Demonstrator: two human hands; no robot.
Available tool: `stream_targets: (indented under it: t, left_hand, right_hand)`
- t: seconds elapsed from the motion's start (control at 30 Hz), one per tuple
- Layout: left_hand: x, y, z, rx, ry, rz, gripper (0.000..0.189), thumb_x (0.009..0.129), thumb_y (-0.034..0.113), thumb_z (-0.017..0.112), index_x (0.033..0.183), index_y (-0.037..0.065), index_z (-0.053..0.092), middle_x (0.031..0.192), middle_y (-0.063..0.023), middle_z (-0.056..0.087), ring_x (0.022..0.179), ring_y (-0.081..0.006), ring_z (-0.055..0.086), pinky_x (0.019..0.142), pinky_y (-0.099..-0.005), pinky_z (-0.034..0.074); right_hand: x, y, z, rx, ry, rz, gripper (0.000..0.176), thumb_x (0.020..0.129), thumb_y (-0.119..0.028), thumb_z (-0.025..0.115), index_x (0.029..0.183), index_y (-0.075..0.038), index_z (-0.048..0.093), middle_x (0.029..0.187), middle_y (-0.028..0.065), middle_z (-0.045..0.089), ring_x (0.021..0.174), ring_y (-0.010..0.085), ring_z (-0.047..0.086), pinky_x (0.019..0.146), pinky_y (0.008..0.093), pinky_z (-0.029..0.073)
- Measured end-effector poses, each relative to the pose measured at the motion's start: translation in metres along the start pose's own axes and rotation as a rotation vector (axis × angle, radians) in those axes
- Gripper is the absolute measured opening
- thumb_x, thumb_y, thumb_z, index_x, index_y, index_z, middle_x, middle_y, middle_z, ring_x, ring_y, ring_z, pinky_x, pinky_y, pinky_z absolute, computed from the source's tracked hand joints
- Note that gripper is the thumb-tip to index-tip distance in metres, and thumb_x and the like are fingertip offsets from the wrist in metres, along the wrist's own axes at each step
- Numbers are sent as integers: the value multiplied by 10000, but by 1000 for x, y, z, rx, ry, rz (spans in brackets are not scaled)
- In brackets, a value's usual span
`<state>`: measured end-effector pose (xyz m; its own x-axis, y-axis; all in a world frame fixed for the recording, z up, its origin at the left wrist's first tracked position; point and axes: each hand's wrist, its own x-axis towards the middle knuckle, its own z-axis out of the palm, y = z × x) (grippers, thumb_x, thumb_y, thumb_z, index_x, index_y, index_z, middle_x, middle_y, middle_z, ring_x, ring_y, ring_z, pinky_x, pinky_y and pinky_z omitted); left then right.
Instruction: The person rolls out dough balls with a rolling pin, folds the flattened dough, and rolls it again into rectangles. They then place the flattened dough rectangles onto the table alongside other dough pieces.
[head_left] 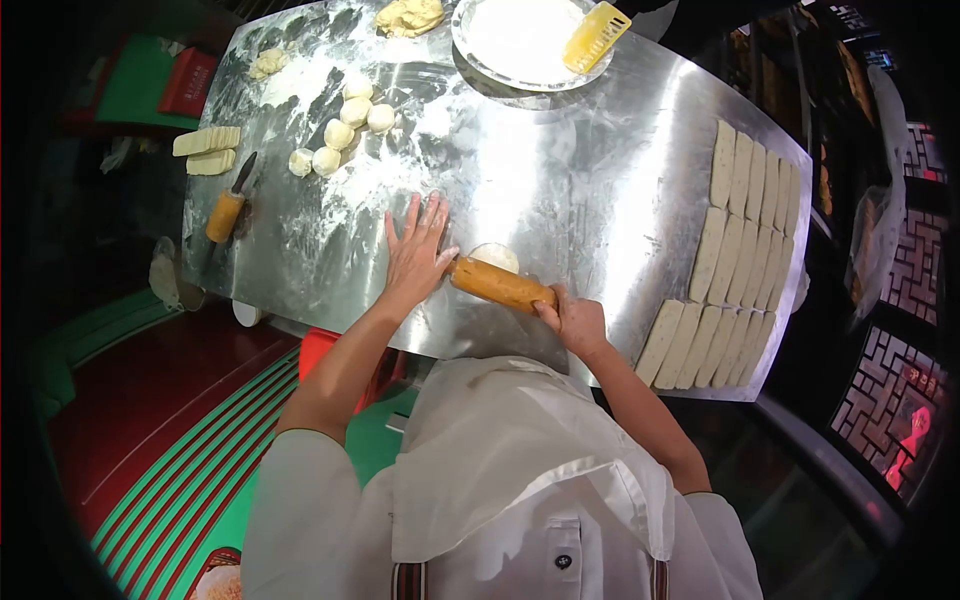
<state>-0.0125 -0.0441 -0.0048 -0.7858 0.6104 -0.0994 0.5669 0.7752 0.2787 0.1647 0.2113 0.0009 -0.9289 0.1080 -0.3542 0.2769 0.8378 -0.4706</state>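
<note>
My right hand (577, 320) is closed around the right end of a wooden rolling pin (500, 287). Just behind the pin lies a small pale round of dough (495, 257), its near edge hidden by the pin. Fingers spread, my left hand (415, 255) is on the metal table at the pin's left end, with the thumb close to or touching the dough or pin. Several floured dough balls (340, 133) sit in a cluster beyond my left hand.
Rows of dough strips (735, 260) cover the table's right side. A round tray of flour (518, 40) with a yellow scraper (595, 38) stands at the back. Leftward lie another rolling pin (225, 217) and stacked dough pieces (207, 150). A dough lump (409, 16) rests at the far edge.
</note>
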Motion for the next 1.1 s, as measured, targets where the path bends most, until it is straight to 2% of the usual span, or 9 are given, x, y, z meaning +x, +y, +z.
stream_targets:
  t: [0.2, 0.47, 0.63, 0.8, 0.87, 0.9, 0.97, 1.0, 1.1]
  left_hand:
    - [72, -16, 28, 81, 55, -82, 649, 954, 361, 550, 1539, 181, 333, 1619, -80, 260, 1492, -315, 201, 1177, -613, 100]
    - [-1, -4, 34, 100, -56, -35, 624, 964, 371, 549, 1516, 144, 369, 1615, -92, 261, 1493, -318, 199, 1174, -632, 112]
    - [95, -3, 32, 100, 67, -112, 620, 978, 360, 521, 1540, 181, 329, 1612, -75, 277, 1487, -307, 219, 1186, -575, 148]
    - [47, 4, 45, -23, -15, -15, 645, 949, 378, 566, 1525, 174, 358, 1574, -100, 339, 1451, -306, 288, 1187, -537, 175]
    - [32, 27, 41, -483, 5, -42, 507, 880, 342, 671, 1331, 134, 574, 1372, -112, 541, 1308, -296, 436, 1107, -509, 274]
    - [34, 37, 42, -482, 11, -46, 507, 880, 342, 671, 1331, 134, 574, 1372, -112, 541, 1308, -296, 436, 1107, -509, 274]
    - [47, 45, 42, -285, -258, -136, 294, 793, 276, 758, 1020, 108, 677, 1077, -78, 639, 1101, -272, 524, 982, -459, 334]
    - [45, 40, 47, -295, -39, -81, 187, 761, 232, 779, 838, 110, 661, 908, -51, 639, 981, -254, 548, 910, -419, 337]
    - [48, -20, 33, -213, 66, -267, 234, 758, 240, 782, 926, 106, 689, 977, -83, 659, 1037, -275, 558, 920, -458, 334]
  right_hand:
    - [112, 28, 2, -165, 175, 176, 456, 1032, -423, 382, 877, -82, 641, 713, 185, 673, 699, 371, 671, 649, 487, 521]
    - [33, 15, 50, -91, 182, 261, 443, 1027, -397, 405, 831, -111, 680, 706, 186, 676, 643, 372, 667, 589, 492, 509]
    - [142, 43, -6, -78, 352, 331, 533, 1035, -399, 387, 761, -50, 682, 715, 205, 676, 659, 393, 665, 621, 492, 533]
    - [51, 38, 50, -123, 299, 216, 499, 1026, -383, 419, 743, -71, 686, 610, 185, 639, 558, 381, 634, 560, 484, 511]
    - [7, 36, 66, -108, 272, 202, 488, 1024, -375, 427, 736, -77, 686, 594, 179, 631, 542, 377, 627, 550, 483, 505]
    - [0, 34, 64, -116, 228, 160, 478, 1022, -367, 434, 736, -80, 687, 596, 173, 632, 537, 367, 628, 544, 477, 502]
    - [6, 34, 56, -123, 201, 100, 468, 1021, -358, 441, 735, -83, 689, 597, 168, 633, 532, 357, 628, 538, 470, 500]
    - [3, 34, 48, -120, 205, 87, 462, 1021, -350, 443, 733, -86, 690, 600, 161, 637, 532, 348, 629, 535, 462, 501]
    - [-3, 41, 29, -148, 227, 62, 447, 1021, -334, 449, 732, -94, 692, 611, 145, 647, 531, 331, 632, 531, 441, 501]
